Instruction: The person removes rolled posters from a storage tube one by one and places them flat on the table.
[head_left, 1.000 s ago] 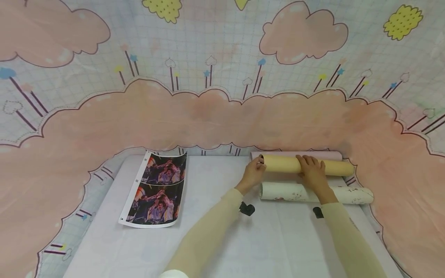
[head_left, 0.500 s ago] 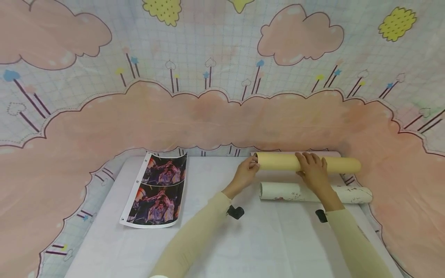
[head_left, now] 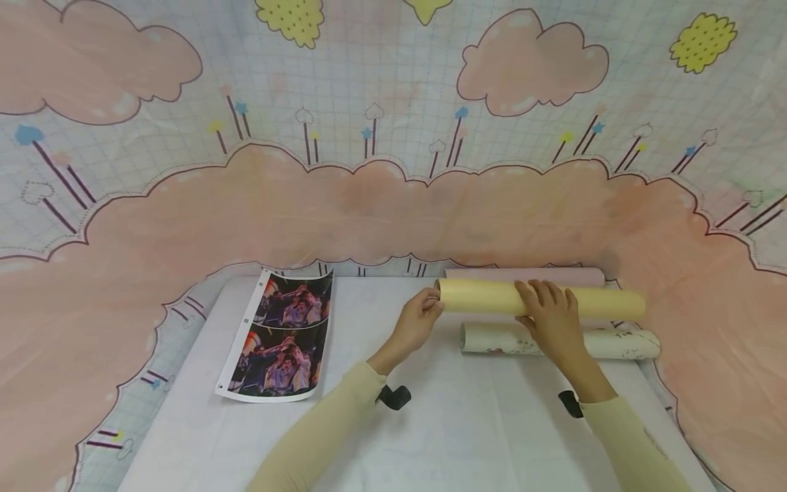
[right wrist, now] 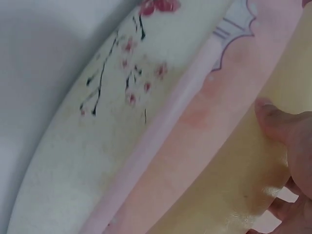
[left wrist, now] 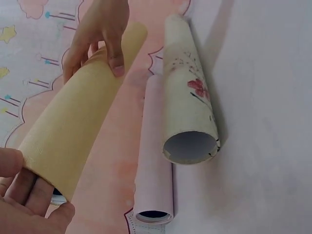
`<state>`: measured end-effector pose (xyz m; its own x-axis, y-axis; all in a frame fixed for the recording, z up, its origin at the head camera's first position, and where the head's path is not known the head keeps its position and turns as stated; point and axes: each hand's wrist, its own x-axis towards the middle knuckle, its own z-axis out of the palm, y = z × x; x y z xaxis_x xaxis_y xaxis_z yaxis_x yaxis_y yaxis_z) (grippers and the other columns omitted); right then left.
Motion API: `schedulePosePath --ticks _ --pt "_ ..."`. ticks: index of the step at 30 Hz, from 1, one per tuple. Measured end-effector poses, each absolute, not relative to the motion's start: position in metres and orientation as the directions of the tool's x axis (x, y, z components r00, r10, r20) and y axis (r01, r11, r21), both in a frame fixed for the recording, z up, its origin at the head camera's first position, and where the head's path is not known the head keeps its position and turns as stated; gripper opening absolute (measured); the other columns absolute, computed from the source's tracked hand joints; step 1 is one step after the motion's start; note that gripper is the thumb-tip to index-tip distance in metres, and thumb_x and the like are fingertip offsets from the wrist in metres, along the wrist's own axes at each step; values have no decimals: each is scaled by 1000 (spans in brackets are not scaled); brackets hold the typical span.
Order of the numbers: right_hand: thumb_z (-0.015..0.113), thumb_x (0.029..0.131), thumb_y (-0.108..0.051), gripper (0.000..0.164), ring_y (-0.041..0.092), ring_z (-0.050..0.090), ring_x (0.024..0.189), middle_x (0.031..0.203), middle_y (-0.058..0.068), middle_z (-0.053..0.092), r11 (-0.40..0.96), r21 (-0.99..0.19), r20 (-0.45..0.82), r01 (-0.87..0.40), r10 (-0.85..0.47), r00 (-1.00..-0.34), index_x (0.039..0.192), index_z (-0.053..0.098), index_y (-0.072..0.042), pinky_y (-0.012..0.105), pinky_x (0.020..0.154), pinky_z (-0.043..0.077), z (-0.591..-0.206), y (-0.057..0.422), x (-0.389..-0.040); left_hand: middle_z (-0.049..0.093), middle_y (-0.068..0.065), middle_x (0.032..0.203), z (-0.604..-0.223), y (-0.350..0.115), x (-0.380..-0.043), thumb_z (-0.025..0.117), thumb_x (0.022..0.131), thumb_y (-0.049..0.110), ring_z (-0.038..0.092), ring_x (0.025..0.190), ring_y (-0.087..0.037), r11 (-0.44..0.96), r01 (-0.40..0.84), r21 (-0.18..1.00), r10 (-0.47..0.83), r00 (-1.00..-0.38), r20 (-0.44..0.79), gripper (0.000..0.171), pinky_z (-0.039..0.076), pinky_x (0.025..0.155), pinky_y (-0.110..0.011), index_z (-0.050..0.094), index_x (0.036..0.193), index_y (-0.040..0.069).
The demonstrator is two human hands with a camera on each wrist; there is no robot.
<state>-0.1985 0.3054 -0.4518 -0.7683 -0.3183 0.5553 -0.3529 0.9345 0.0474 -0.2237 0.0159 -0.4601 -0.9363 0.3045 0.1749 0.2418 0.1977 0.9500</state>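
Note:
A yellow paper roll (head_left: 476, 296), much like a roll of wallpaper, is held level between both hands above the back right of the table. My left hand (head_left: 410, 321) grips its left end, and in the left wrist view several fingers (left wrist: 36, 197) reach inside the hollow opening. Around the middle of the roll, my right hand (head_left: 553, 324) holds on, thumb (right wrist: 273, 114) on the near side and fingers over the top. A white roll (head_left: 501, 339) with red blossoms and dark twigs lies nearer me, below the right wrist. Behind the yellow roll is a pale pink roll (head_left: 479, 273), partly hidden.
On the left of the white table (head_left: 467, 437) lies a print (head_left: 279, 342) with two copies of one photo, its edges curling up. A cloth backdrop (head_left: 381, 212) with clouds and stars surrounds the table at the back and sides.
The yellow roll has shifted left with both hands, rising a little and then coming back toward me, so the pink roll shows more again. The flowered roll and the print stay put.

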Motion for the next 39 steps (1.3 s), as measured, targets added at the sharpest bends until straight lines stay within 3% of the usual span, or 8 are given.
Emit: schedulePosePath --ticks 8,17,24,39 --pt "86 70 -25 74 44 53 115 126 18 58 928 70 593 -366 -334 -732 135 52 -17 70 94 39 -466 289 -175 71 -14 117 -465 -3 -192 54 100 15 62 121 -30 181 265 947 259 -942 214 23 37 111 -57 59 121 6" --pt "88 67 -28 81 42 54 113 125 17 58 929 57 562 -365 -332 -758 138 51 -19 67 95 39 -481 270 -147 73 -12 111 -476 -26 -168 53 101 16 62 120 -31 174 295 939 243 -937 250 24 42 107 -57 60 121 4" --pt "90 66 -29 82 40 54 113 124 15 57 920 37 537 -389 -347 -769 138 52 -20 65 96 40 -488 253 -131 73 -13 108 -484 -45 -151 54 100 14 65 114 -31 176 247 953 226 -952 205 22 45 105 -56 60 119 4" --pt "88 68 -31 81 38 56 113 125 13 57 887 17 504 -462 -407 -762 139 51 -22 63 95 41 -505 233 -131 73 -13 109 -501 -68 -133 53 101 13 65 113 -29 171 142 975 191 -976 109 20 45 105 -53 60 117 4"
